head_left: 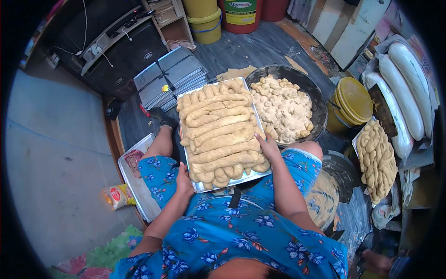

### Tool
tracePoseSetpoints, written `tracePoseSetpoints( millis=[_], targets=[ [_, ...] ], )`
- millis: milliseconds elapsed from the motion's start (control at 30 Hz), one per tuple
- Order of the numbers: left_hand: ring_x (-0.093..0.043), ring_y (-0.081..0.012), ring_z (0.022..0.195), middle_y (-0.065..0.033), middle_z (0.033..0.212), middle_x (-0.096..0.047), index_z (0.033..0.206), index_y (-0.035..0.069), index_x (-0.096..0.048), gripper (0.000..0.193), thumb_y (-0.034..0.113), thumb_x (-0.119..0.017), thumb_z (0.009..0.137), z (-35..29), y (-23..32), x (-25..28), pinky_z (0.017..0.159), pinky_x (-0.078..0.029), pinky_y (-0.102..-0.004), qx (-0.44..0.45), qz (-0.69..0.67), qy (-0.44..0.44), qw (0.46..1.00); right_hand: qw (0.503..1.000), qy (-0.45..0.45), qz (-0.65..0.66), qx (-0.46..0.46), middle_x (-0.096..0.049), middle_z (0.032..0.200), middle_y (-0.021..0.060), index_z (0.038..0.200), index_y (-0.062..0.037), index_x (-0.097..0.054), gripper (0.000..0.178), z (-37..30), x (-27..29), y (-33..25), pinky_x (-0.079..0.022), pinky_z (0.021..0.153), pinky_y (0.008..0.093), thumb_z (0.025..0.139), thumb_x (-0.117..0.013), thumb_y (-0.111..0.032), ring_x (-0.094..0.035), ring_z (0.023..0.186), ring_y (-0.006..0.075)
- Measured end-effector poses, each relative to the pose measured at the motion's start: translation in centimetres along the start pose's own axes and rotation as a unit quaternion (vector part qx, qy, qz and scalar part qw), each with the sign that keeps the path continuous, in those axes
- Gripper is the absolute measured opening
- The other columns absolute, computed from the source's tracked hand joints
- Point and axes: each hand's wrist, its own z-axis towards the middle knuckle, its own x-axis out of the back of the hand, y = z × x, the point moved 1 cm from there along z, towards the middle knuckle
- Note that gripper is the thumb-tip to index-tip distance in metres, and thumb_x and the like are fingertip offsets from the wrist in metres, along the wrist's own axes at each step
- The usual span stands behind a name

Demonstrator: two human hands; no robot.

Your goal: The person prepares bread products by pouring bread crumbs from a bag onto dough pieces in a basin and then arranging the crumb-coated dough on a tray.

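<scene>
A metal tray [257, 176] loaded with thick tan dough ropes [218, 132] rests over my lap. Most ropes lie crosswise in rows; shorter ones stick out along the far and near edges. My left hand [184, 181] grips the tray's left side near its front corner, fingers partly hidden under the rim. On the opposite side, my right hand [269, 148] holds the right rim, its thumb up by the dough. Just beyond my right hand, a wide black basin [320, 104] holds a heap of pale, floury dough lumps [281, 109].
Braided dough [377, 160] lies on another tray at right, near a yellow lidded bucket [353, 102] and long white-wrapped packages [402, 93]. Stacked metal trays [169, 76] stand far left. A floury round pan [325, 195] sits beside my right leg. Part of another person [378, 261] shows lower right.
</scene>
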Motion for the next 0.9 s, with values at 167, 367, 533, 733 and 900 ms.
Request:
tracePoseSetpoints(
  millis=[167,367,533,733,900],
  targets=[
    [-0.052,-0.0316,0.111,-0.0209,0.122,-0.051,0.123,-0.003,-0.043,0.062,0.051,-0.032,0.094,-0.3,0.0,0.0,0.096,-0.041,-0.0438,0.006,-0.002,0.015,1.0,0.996,0.037,-0.082,0.03,-0.056,0.114,0.0276,0.124,0.0052,-0.046,0.078,0.4,-0.2,0.5,-0.039,0.094,0.0389,0.078,-0.058,-0.056,-0.053,0.11,0.0368],
    [-0.044,-0.0304,0.121,-0.0181,0.132,-0.044,0.13,-0.002,-0.036,0.067,0.053,-0.032,0.093,1.0,0.8,-0.4,0.102,-0.033,-0.0427,0.022,0.008,-0.01,1.0,0.995,0.035,-0.091,0.018,-0.054,0.115,0.0295,0.125,0.0059,-0.044,0.079,-0.3,-0.3,-1.0,-0.038,0.095,0.0399,0.079,-0.055,-0.057,-0.051,0.111,0.0389],
    [-0.041,-0.0299,0.123,-0.014,0.135,-0.042,0.134,0.002,-0.033,0.066,0.054,-0.032,0.093,3.1,0.7,2.3,0.105,-0.03,-0.0431,0.07,-0.026,-0.073,0.995,0.992,0.044,-0.117,0.006,-0.055,0.115,0.0287,0.127,0.0048,-0.042,0.079,-0.9,-0.3,-2.0,-0.038,0.095,0.0398,0.08,-0.054,-0.058,-0.052,0.111,0.0386],
    [-0.039,-0.0293,0.126,-0.013,0.137,-0.04,0.135,0.002,-0.032,0.069,0.056,-0.033,0.091,3.1,0.8,2.3,0.106,-0.028,-0.043,0.087,-0.036,-0.117,0.989,0.994,0.049,-0.098,0.003,-0.056,0.114,0.0276,0.127,0.0033,-0.041,0.079,-1.4,-0.3,-2.4,-0.039,0.094,0.0394,0.08,-0.054,-0.058,-0.053,0.11,0.038],
    [-0.04,-0.0298,0.125,-0.0144,0.136,-0.041,0.134,0.002,-0.032,0.069,0.056,-0.035,0.091,2.8,1.1,2.4,0.105,-0.029,-0.043,0.076,-0.046,-0.139,0.986,0.994,0.049,-0.098,0.019,-0.057,0.112,0.0281,0.124,0.003,-0.045,0.076,-1.8,-0.4,-3.1,-0.04,0.093,0.0402,0.08,-0.054,-0.058,-0.054,0.108,0.0385]
  ],
)
